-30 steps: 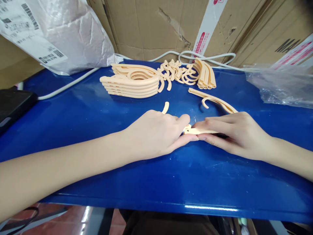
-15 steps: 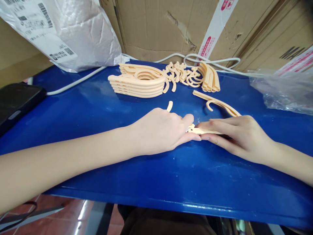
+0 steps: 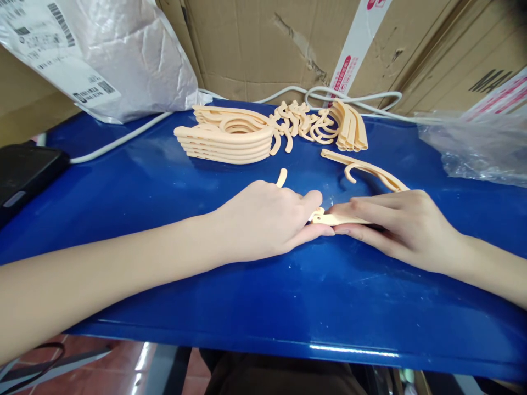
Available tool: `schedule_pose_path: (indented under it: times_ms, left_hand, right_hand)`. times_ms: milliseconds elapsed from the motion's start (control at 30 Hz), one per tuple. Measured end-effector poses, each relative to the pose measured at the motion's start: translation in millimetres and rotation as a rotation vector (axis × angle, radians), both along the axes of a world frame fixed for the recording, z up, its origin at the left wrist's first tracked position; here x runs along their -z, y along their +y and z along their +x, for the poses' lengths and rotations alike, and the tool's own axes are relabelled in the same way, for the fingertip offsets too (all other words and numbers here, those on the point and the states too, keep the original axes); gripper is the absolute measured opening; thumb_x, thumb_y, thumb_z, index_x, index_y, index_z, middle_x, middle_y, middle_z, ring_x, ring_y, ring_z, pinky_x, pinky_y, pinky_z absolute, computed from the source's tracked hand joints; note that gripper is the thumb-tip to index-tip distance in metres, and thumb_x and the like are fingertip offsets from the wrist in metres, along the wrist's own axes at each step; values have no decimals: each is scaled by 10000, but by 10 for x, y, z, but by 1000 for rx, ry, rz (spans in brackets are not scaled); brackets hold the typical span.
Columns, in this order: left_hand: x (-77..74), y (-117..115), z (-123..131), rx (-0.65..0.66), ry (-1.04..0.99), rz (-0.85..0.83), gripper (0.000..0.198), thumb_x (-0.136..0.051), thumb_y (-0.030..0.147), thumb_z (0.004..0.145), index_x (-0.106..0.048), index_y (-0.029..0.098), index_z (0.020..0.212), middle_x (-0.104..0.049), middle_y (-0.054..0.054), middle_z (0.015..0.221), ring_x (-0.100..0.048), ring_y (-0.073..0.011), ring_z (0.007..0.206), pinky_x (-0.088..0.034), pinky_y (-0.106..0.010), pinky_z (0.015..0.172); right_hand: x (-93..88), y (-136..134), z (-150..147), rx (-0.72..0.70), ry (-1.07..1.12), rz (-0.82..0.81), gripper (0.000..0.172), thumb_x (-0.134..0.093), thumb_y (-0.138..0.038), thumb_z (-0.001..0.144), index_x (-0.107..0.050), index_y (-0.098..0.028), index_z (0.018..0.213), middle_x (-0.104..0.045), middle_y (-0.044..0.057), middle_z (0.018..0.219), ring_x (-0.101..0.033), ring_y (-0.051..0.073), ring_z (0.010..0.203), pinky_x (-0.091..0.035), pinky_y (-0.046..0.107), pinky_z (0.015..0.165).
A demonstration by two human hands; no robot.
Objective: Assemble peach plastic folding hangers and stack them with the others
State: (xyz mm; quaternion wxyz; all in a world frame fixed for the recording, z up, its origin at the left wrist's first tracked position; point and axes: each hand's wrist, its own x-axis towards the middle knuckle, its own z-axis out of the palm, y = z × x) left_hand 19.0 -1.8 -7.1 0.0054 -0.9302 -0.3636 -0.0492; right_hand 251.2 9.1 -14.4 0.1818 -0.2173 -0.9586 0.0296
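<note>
Just right of the frame's centre, the right hand's (image 3: 395,227) fingers pinch a cream hanger arm (image 3: 334,220); the left hand's (image 3: 269,222) grip its end, seemingly with a cream hook (image 3: 282,178). Uneven pressure could make either piece slip or crack.

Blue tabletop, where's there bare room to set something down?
The blue tabletop has a bare strip between its near edge and the left hand and right hand. Another patch is bordered by the phone, left forearm and stacked hanger arms. The back is crowded: that stack, loose hooks and bunched hanger arms.
</note>
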Motion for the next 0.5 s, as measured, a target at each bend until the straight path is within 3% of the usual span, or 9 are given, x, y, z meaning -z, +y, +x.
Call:
schedule_pose_path:
  times_ms: [500]
  left_hand:
    - [9, -11, -24, -1, -66, -17, 405, -408, 516, 977, -557, 166, 839, -622, 2, 643, -537, -152, 494, -175, -249, 456]
  right_hand:
    - [35, -3, 16, 16, 42, -61, 232, -486, -295, 993, -628, -205, 1152, -748, 30, 978, -705, 146, 783, -493, 256, 646]
